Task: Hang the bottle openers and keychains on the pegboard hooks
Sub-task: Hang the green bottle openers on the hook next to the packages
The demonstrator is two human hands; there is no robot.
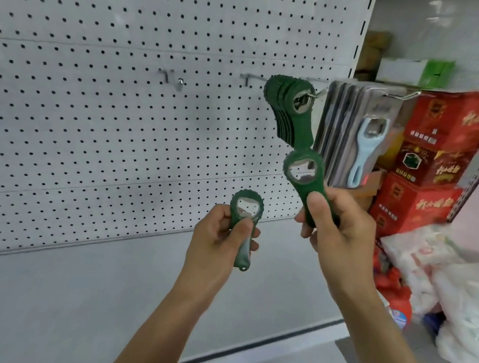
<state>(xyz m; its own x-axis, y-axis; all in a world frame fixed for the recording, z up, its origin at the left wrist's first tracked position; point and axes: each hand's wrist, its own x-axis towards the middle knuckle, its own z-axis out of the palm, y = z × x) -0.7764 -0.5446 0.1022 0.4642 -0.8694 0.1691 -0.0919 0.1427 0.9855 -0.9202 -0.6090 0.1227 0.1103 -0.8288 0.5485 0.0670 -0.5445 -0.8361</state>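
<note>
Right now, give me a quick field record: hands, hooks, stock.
left hand: grips green opener, head up
right hand: grips second green opener, raised just below hung stack
hung stack: green openers on hook
packaged blue openers: on hook to the right
bare hook: on pegboard

Person, two forearms in view: left hand (221, 234) and right hand (339, 233) bare, no gloves, no sleeves visible to frame edge. Short trimmed nails, apparently unpainted; image soft.
</note>
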